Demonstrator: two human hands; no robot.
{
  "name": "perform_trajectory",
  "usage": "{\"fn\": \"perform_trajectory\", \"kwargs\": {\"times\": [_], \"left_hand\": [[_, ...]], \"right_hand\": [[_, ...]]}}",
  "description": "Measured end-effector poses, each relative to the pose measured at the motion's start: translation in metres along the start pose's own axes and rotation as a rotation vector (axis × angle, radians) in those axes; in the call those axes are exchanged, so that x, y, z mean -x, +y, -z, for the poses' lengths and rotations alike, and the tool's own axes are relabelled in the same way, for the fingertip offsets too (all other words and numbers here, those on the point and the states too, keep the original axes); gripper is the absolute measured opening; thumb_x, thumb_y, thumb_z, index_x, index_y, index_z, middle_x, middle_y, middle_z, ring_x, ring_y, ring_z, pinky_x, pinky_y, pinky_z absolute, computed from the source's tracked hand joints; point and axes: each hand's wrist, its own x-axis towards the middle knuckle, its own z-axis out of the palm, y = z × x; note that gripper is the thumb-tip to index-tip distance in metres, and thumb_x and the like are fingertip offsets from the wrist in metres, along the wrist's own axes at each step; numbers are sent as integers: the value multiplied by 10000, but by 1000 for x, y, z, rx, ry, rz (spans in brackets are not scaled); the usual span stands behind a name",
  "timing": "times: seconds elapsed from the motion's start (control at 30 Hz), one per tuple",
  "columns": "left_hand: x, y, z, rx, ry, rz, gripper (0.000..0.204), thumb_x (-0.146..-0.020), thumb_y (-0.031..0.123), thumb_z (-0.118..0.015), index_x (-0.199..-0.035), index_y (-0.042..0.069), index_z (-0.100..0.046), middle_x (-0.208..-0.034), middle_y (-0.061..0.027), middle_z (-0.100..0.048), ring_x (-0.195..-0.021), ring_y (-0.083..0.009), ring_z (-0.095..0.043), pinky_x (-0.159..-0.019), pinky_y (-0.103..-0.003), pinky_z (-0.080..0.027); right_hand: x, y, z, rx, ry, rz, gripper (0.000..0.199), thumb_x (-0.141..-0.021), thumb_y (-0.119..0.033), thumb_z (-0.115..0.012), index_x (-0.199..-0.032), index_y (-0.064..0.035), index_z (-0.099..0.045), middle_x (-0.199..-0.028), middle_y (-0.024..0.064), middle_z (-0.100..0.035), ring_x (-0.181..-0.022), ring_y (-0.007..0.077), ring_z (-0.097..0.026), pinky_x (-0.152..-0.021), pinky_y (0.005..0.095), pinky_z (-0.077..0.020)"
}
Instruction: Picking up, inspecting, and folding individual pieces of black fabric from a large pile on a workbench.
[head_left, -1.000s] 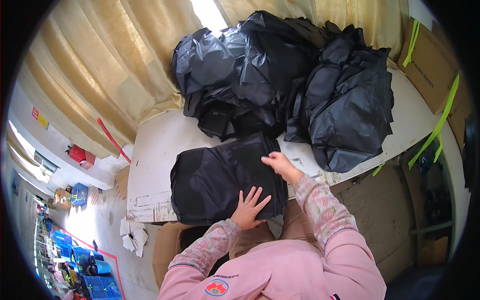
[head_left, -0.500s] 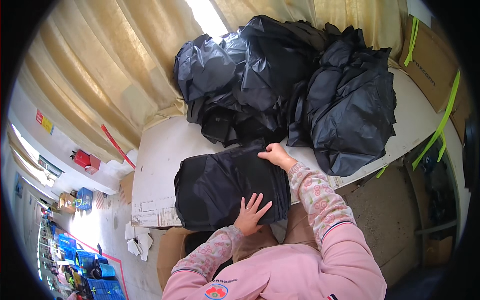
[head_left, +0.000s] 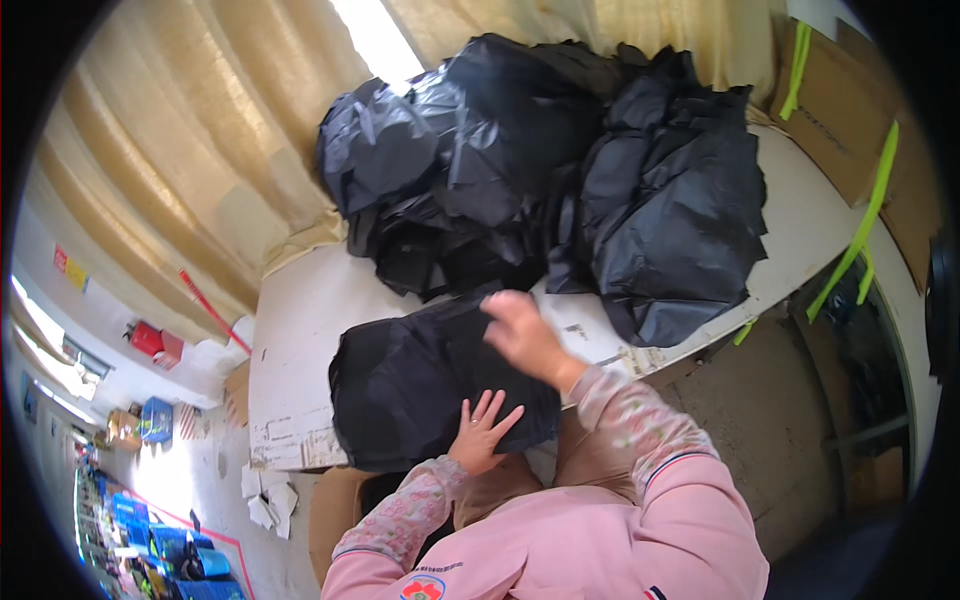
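Black bags (head_left: 560, 170): glossy crinkled plastic. Flat black bag (head_left: 420, 385): matt. Table (head_left: 300, 330): white, scuffed. Curtain (head_left: 190, 140): cloth.

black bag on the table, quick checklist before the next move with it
1. Left hand flat on the near edge of the black bag: ok.
2. Right hand on the bag's far corner: cannot tell, it is blurred.
3. Bag fully on the white table: not ok, its near edge overhangs the table front.
4. Bag apart from the pile of black bags: cannot tell, the edges merge.
5. Bare table beside the bag on the left: ok.
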Motion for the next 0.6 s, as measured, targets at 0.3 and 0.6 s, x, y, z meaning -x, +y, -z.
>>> {"fn": "perform_trajectory", "kwargs": {"times": [0.3, 0.6], "left_hand": [[-11, 23, 16, -86, -29, -36, 897, -741, 397, -763, -1490, 257, -290, -1565, -163, -148, -1450, -369, -122, -1069, -702, -122], [-24, 25, 20, 16, -55, -74, 860, -773, 484, -719, -1483, 219, -312, -1560, -172, -168, -1449, -378, -127, -1092, -672, -85]], "right_hand": [[57, 40, 7, 6, 7, -159, 352, -807, -208, -696, -1115, -59, -614, -1170, 162, -601, -1165, 363, -515, -1022, 445, -382], [85, 119, 161, 823, 221, -809, 248, -747, -153, -715, -967, -71, -635, -929, 112, -611, -950, 315, -585, -812, 416, -468]]}}
